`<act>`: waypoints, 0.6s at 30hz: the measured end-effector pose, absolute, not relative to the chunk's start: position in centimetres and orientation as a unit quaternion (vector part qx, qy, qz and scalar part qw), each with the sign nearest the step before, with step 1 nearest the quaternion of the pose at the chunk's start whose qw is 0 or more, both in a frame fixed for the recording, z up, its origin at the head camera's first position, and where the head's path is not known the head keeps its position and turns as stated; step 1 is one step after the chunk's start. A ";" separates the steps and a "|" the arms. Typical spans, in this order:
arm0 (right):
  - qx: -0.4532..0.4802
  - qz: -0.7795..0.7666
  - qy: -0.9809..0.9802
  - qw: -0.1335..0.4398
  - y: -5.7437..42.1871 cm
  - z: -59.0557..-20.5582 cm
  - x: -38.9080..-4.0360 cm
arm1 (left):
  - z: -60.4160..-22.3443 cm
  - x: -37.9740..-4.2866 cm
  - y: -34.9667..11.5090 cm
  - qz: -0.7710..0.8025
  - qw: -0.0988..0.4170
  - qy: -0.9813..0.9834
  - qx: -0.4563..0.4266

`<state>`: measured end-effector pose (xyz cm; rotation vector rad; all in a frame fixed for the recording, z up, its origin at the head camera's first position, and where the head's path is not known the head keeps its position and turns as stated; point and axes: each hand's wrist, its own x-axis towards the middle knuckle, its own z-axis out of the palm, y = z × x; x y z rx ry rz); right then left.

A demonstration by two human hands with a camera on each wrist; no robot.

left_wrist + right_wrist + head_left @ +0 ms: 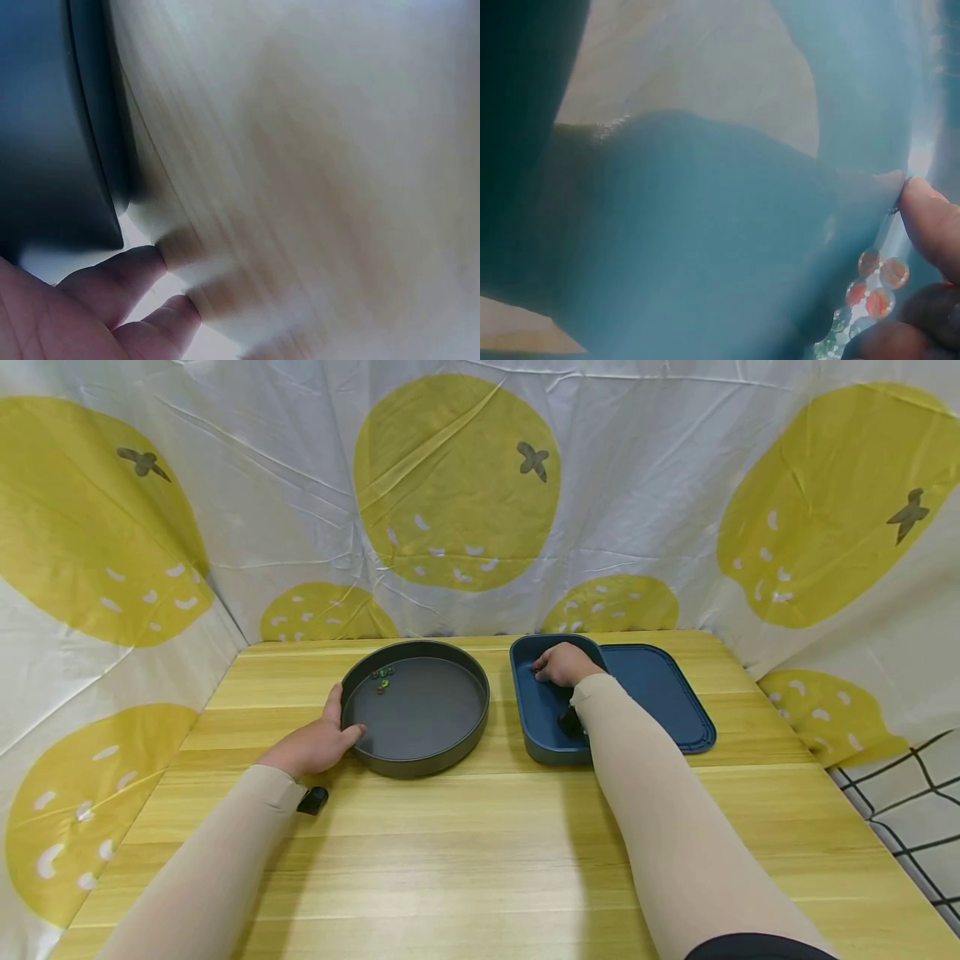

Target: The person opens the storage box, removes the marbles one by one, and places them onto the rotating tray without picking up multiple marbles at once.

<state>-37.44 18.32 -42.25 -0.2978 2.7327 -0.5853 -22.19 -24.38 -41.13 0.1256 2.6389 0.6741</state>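
A round dark grey pan (420, 710) stands on the table, with several small marbles (385, 684) in its upper left part. My left hand (318, 743) holds the pan's left side, thumb over the rim and fingers along the outer wall. In the left wrist view, fingertips (180, 307) show beside the dark pan wall (60, 150). My right hand (564, 665) reaches into a deep blue rectangular box (532, 710), fingers bent down. Several orange and clear marbles (877, 285) lie by its fingers (930, 225) in the right wrist view; whether one is held, I cannot tell.
A flat blue lid (660, 693) lies against the box's right side. The wooden table (465, 852) extends toward me. A white cloth with yellow fruit prints (457, 485) hangs behind and at both sides. Black grid lines (907, 802) show at the lower right.
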 end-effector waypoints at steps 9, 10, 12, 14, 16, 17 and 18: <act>-0.110 -0.222 0.957 0.151 18.2 -41.4 -37.7 | -41.2 -22.2 -24.4 0.246 0.208 0.946 0.043; -0.112 -0.223 0.957 0.148 18.2 -41.2 -37.8 | -41.2 -22.2 -24.4 0.246 0.208 0.946 0.043; -0.113 -0.226 0.957 0.146 18.1 -40.6 -37.8 | -41.1 -22.2 -24.5 0.245 0.208 0.946 0.043; -0.113 -0.229 0.956 0.145 18.0 -39.9 -37.8 | -41.2 -22.2 -24.5 0.244 0.207 0.946 0.043; -0.108 -0.237 0.954 0.147 17.9 -39.2 -37.8 | -41.2 -22.2 -24.5 0.242 0.207 0.947 0.044; -0.105 -0.242 0.953 0.147 17.9 -38.9 -37.7 | -41.3 -22.2 -24.5 0.241 0.207 0.947 0.045; -0.103 -0.247 0.952 0.146 17.8 -38.6 -37.7 | -41.2 -22.2 -24.5 0.241 0.207 0.947 0.045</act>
